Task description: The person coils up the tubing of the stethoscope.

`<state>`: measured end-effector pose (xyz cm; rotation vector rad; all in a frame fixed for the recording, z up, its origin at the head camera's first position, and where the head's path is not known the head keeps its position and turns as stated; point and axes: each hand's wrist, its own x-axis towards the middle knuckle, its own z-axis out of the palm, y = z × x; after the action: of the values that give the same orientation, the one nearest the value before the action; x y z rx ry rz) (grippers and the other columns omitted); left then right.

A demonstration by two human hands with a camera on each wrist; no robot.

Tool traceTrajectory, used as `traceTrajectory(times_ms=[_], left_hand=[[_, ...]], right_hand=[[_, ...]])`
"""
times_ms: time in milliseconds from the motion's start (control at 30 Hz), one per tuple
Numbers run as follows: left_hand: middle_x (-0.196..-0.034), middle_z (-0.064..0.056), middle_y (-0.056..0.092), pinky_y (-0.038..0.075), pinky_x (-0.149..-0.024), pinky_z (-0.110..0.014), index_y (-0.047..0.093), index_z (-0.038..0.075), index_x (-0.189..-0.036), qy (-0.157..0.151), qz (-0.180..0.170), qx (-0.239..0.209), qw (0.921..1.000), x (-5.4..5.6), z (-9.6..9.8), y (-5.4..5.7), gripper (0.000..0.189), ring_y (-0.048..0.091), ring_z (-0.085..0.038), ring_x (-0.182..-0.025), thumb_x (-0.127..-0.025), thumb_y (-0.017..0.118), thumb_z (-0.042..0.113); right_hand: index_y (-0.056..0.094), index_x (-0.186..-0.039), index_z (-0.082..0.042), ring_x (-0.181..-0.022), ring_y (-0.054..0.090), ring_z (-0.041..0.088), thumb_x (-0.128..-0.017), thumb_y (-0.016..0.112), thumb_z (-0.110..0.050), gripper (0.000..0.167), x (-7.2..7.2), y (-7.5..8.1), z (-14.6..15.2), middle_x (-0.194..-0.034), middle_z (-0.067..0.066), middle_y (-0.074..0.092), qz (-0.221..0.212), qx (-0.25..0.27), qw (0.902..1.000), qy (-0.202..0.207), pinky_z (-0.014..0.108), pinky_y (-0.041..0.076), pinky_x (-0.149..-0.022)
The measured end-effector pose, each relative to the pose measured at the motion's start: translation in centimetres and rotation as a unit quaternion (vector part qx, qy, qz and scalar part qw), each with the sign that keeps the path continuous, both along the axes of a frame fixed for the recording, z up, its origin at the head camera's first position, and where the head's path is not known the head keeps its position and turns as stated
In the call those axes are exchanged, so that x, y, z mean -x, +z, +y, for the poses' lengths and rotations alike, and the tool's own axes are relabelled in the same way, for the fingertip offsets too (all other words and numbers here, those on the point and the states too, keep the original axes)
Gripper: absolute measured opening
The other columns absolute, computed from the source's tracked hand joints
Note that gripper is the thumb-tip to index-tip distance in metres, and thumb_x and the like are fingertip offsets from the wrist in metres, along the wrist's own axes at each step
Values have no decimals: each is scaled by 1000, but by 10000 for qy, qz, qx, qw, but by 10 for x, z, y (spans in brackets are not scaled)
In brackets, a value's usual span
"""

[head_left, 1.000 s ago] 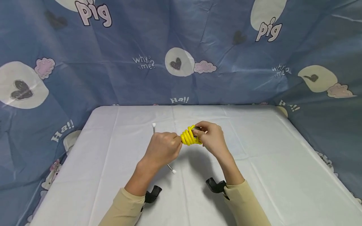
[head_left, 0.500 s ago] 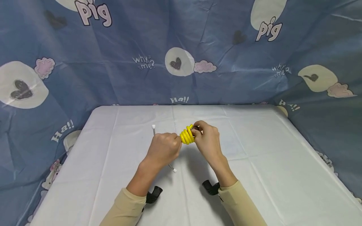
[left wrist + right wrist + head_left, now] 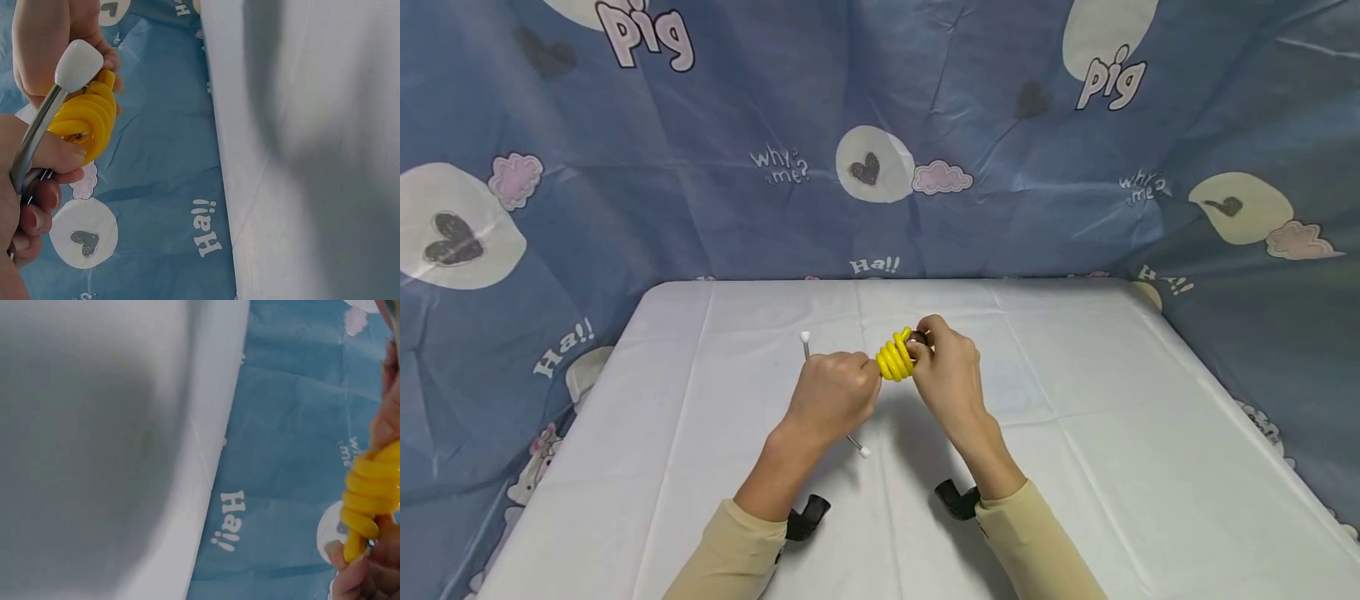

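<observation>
Both hands hold a stethoscope above the white table. Its yellow tubing [image 3: 894,358] is wound in several tight coils between the hands. My left hand [image 3: 833,390] grips the metal ear tubes [image 3: 39,134] in a fist, the thumb against the coils in the left wrist view. One white ear tip [image 3: 805,337] sticks out beyond the fist, the other white ear tip [image 3: 865,452] below it. At the coils' right end, my right hand [image 3: 951,375] pinches the dark round chest piece [image 3: 917,339]. In the right wrist view its fingertips sit at the tubing's end [image 3: 355,549].
A white cloth covers the table [image 3: 1120,467], its back edge meeting a blue printed curtain [image 3: 715,217]. Black wrist mounts [image 3: 808,517] hang at both sleeves. Shadows of the arms fall on the cloth below.
My right hand has moved left and slightly up, closer to my left hand. The loose yellow tubing under its fingers no longer shows in the head view. My left hand has barely moved.
</observation>
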<state>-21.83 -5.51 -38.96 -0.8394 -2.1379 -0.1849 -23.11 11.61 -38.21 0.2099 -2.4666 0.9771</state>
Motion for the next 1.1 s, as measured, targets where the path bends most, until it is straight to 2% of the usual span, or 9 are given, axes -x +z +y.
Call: traceTrajectory(times_ms=[100,200,400,533,633,800,900,1100], left_hand=[[-48,4,39,25,-37,-26,42,15,-49,-25,46,-48,10000,0,0,-1,38,26,-7,-43,-72,66,-1],[-48,5,38,23,-38,-24,41,15,-49,-37,44,-20,10000,0,0,-2,38,25,-6,-43,-72,66,-1],[-48,5,33,21,-38,-24,38,16,-49,-6,-25,-130,9999,1,0,-4,40,20,-6,-45,-71,64,-2],[-48,5,32,21,-38,-25,37,16,-49,-59,-33,-262,9996,0,1,-3,40,21,-6,-45,-71,65,-2],[-48,6,32,19,-39,-23,38,16,-49,-107,-114,-395,9991,-4,2,-1,40,20,-6,-45,-72,65,-2],[-49,6,35,19,-41,-23,41,16,-51,-35,-461,-642,9969,-5,1,7,39,20,-6,-47,-75,67,-1],[-49,7,36,19,-43,-23,42,17,-51,11,-712,-710,9949,-4,-2,7,40,19,-5,-48,-76,68,0],[-50,7,42,20,-44,-22,47,18,-52,65,-995,-815,9917,-1,-8,8,37,23,-5,-47,-77,70,3]], right_hand=[[63,-98,-6,-74,66,22,-93,68,-9,8,0,-3,-3,-87,9,71,119,-98,9999,-21,37,54,-65],[61,-98,-5,-74,63,22,-95,64,-8,5,0,-6,-5,-85,9,67,175,-144,9997,-55,37,53,-65],[58,-97,-6,-63,53,20,-98,56,-6,2,1,-13,-8,-78,8,57,463,-574,9972,-155,34,47,-55],[52,-90,-8,-57,43,18,-97,51,0,10,1,-14,-8,-73,7,49,642,-753,9949,-216,30,40,-50],[51,-88,-8,-59,42,18,-99,51,0,13,-1,-8,-6,-72,6,49,727,-605,9953,-217,29,38,-52],[59,-94,-5,-66,51,19,-100,56,-8,7,-2,4,-2,-81,7,58,889,-269,9957,-49,30,44,-59],[60,-100,-5,-68,53,19,-101,57,-13,9,-2,6,0,-84,8,59,647,-268,9975,129,30,45,-59],[64,-113,-7,-73,55,18,-99,61,-19,19,-5,15,5,-93,5,62,-194,-26,9988,438,30,48,-62]])
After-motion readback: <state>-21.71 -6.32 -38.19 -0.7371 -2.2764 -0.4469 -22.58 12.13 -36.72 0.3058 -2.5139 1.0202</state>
